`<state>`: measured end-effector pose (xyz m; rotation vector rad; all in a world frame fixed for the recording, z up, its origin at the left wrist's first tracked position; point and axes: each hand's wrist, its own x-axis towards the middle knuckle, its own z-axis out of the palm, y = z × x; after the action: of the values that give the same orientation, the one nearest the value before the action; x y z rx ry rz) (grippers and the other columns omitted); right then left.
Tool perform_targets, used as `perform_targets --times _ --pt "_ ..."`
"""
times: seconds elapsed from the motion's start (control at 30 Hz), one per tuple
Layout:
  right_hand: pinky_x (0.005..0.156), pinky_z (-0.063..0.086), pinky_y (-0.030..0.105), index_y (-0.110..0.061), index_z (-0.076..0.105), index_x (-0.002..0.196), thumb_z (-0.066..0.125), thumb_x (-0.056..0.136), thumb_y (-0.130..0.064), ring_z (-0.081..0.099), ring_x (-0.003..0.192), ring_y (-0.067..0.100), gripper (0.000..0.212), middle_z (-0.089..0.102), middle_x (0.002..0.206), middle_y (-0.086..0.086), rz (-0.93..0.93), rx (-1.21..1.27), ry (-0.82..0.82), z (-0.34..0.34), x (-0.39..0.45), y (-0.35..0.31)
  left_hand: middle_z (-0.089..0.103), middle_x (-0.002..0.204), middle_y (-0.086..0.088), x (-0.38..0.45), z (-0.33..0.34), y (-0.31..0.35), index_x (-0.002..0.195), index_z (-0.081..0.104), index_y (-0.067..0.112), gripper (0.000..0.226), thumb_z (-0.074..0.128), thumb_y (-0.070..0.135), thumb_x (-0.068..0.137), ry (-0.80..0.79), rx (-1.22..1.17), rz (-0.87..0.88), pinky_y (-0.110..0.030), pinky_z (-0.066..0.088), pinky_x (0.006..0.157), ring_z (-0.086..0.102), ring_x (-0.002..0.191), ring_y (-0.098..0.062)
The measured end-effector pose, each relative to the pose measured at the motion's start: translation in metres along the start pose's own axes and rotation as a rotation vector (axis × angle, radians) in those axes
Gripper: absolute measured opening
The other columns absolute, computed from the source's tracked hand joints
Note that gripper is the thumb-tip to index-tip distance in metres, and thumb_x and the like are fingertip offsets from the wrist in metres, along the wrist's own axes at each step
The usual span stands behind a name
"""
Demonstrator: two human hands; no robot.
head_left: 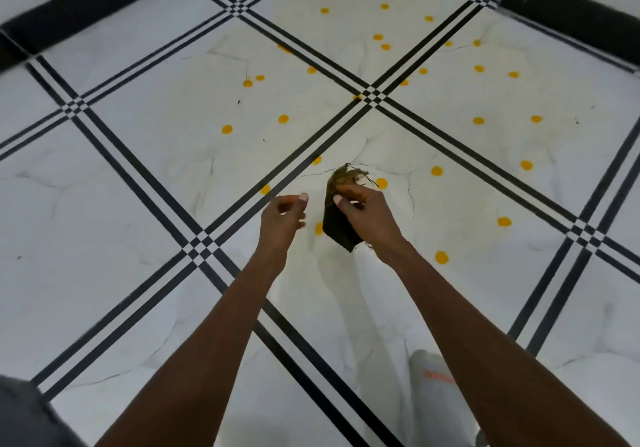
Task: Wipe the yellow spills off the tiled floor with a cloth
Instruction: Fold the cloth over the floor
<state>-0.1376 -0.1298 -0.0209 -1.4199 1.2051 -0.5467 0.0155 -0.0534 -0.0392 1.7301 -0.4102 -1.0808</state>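
Right hand (363,211) pinching dark cloth (337,218) in air, frayed end at 12 o'clock. Left hand (284,214) beside, grip spread, empty. Spills (381,183) dot floor (138,204) all round. Advice: bunch cloth flat, press down, start with nearest drop.

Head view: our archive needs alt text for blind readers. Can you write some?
A person's right hand holds a dark frayed cloth above a white tiled floor dotted with yellow spills; the left hand hangs empty beside it.
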Motion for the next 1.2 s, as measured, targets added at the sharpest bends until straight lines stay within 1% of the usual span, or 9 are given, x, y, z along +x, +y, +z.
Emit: perform_targets --times 0.1,0.2,0.37,0.5,0.6,0.7,0.93,1.07,1.2 --pt "0.084 0.043 0.008 -0.017 0.072 0.128 0.059 0.104 -0.018 0.063 0.106 0.015 0.028 0.068 0.121 0.005 -0.247 -0.329 -0.101 0.010 0.002 -0.008 0.077 0.116 -0.013 -0.006 0.008 -0.001 0.122 0.070 0.003 0.039 0.061 0.036 0.103 -0.213 -0.260 -0.098 -0.034 0.060 0.095 0.075 0.108 -0.023" --pt "0.081 0.040 0.011 -0.016 0.069 0.132 0.052 0.107 -0.018 0.057 0.109 0.017 0.030 0.057 0.125 0.008 -0.251 -0.459 -0.201 0.016 -0.002 -0.011 0.076 0.123 -0.011 -0.010 0.007 -0.005 0.129 0.069 0.007 0.038 0.060 0.034 0.104 -0.248 -0.346 -0.093 -0.036 0.060 0.099 0.073 0.116 -0.022" --pt "0.106 0.052 0.033 -0.016 0.072 0.127 0.063 0.103 -0.022 0.062 0.115 0.017 0.027 0.069 0.127 0.006 -0.185 -0.365 -0.133 0.013 -0.008 -0.006 0.075 0.123 -0.013 -0.015 0.002 -0.014 0.127 0.071 0.008 0.030 0.064 0.023 0.102 -0.190 -0.338 -0.116 -0.035 0.061 0.096 0.072 0.119 -0.025" --pt "0.088 0.062 0.028 -0.019 0.076 0.118 0.078 0.091 -0.043 0.074 0.104 0.016 0.036 0.078 0.114 -0.001 -0.077 -0.189 -0.100 0.012 -0.008 0.000 0.078 0.115 -0.013 -0.016 0.004 -0.015 0.122 0.073 0.006 0.030 0.070 0.021 0.098 -0.153 -0.321 -0.086 -0.034 0.062 0.093 0.075 0.110 -0.024" --pt "0.087 0.066 0.044 -0.013 0.079 0.111 0.082 0.089 -0.029 0.079 0.094 0.022 0.028 0.081 0.103 0.004 -0.040 -0.097 -0.086 0.014 -0.008 0.009 0.080 0.107 -0.013 -0.018 -0.001 -0.014 0.119 0.075 0.006 0.028 0.075 0.019 0.094 -0.125 -0.328 -0.070 -0.027 0.063 0.084 0.079 0.100 -0.022" --pt "0.087 0.065 0.050 -0.003 0.078 0.109 0.079 0.092 -0.017 0.080 0.092 0.029 0.022 0.080 0.100 0.015 0.009 -0.008 -0.097 0.015 -0.009 0.015 0.079 0.113 -0.012 -0.019 -0.004 -0.015 0.120 0.075 0.009 0.029 0.074 0.023 0.095 -0.152 -0.295 -0.073 -0.027 0.062 0.084 0.077 0.107 -0.024" --pt "0.094 0.063 0.044 -0.010 0.076 0.116 0.071 0.099 -0.023 0.077 0.103 0.025 0.022 0.080 0.106 0.010 0.087 0.086 -0.116 0.019 -0.009 0.019 0.078 0.114 -0.012 -0.020 -0.006 -0.005 0.118 0.075 0.008 0.027 0.074 0.020 0.094 -0.161 -0.318 -0.078 -0.024 0.062 0.081 0.076 0.105 -0.020" --pt "0.076 0.064 0.026 -0.009 0.074 0.121 0.077 0.094 -0.024 0.078 0.099 0.015 0.030 0.080 0.108 0.009 0.090 0.191 -0.189 0.018 -0.014 0.016 0.076 0.117 -0.013 -0.017 -0.006 -0.003 0.113 0.077 0.007 0.028 0.080 0.022 0.089 -0.128 -0.310 -0.100 -0.023 0.062 0.080 0.075 0.109 -0.024" --pt "0.075 0.064 0.025 -0.007 0.075 0.116 0.073 0.097 -0.021 0.077 0.100 0.017 0.024 0.080 0.105 0.008 0.112 0.188 -0.146 0.018 -0.010 0.022 0.076 0.121 -0.012 -0.015 -0.005 -0.004 0.121 0.074 0.008 0.034 0.077 0.026 0.092 -0.154 -0.272 -0.114 -0.022 0.061 0.080 0.073 0.113 -0.023"
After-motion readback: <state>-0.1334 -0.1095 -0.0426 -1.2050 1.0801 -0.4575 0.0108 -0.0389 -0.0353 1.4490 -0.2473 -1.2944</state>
